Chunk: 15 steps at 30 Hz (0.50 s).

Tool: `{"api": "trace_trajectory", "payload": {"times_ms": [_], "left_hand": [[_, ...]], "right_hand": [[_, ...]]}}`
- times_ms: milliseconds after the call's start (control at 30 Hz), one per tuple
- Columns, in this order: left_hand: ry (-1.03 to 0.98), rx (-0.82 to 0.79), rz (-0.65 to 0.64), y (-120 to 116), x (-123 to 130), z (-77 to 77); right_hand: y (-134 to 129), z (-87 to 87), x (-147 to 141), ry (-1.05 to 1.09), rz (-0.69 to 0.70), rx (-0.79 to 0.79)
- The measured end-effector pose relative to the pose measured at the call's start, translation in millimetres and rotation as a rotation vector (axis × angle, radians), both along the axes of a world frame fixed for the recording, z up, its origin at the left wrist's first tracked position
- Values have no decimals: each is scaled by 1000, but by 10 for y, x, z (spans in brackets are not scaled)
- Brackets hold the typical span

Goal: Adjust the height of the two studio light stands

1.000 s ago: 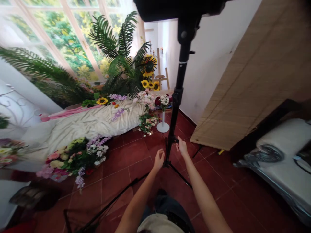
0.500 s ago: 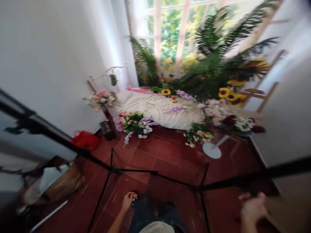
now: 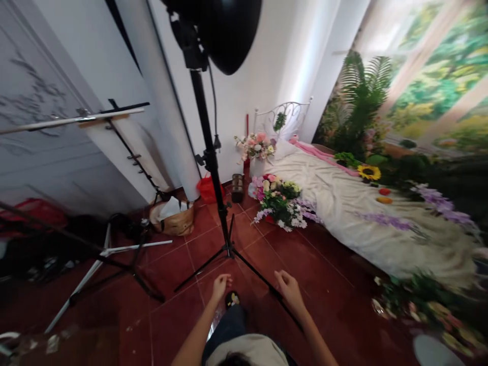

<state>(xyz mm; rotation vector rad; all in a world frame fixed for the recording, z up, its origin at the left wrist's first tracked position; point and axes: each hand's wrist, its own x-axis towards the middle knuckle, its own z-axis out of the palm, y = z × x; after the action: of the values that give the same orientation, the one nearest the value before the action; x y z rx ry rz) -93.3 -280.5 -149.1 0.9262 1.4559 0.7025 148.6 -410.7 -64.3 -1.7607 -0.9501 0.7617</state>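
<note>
My left hand (image 3: 221, 287) hangs low in front of me, its fingers loosely bent and nothing seen in them. To the right, my right hand (image 3: 288, 291) is held over the floor with relaxed, half-curled fingers, and it appears to hold nothing. Between and beyond the hands stands a black light stand (image 3: 214, 168) topped by a dark round lamp head (image 3: 231, 35). One leg of its tripod runs behind my right hand in the picture; I cannot tell whether they touch.
A bed with a cream cover (image 3: 343, 203) stands on the right, with a flower bouquet (image 3: 282, 201) beside it. At the left are a wicker basket (image 3: 177, 223), a red bag (image 3: 209, 190) and a white-legged stand (image 3: 87, 284). Dark red tiles (image 3: 183, 315) cover the floor.
My view has turned left, so the bed and window now lie to the right and the light stand is near the middle. My right hand has come closer to my left.
</note>
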Motion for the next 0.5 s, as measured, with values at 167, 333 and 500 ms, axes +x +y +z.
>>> {"api": "trace_trajectory", "payload": {"times_ms": [167,333,500], "left_hand": [[-122,264,-33,1296,47,362],[-178,683,-8,2269,330,1057],[-259,780,-189,2573,678,1437]], "right_hand": [[1540,191,-359,-134,373,-5],[2792,424,-398,-368,384,23],[3475,788,-412,-707,526,-130]]}}
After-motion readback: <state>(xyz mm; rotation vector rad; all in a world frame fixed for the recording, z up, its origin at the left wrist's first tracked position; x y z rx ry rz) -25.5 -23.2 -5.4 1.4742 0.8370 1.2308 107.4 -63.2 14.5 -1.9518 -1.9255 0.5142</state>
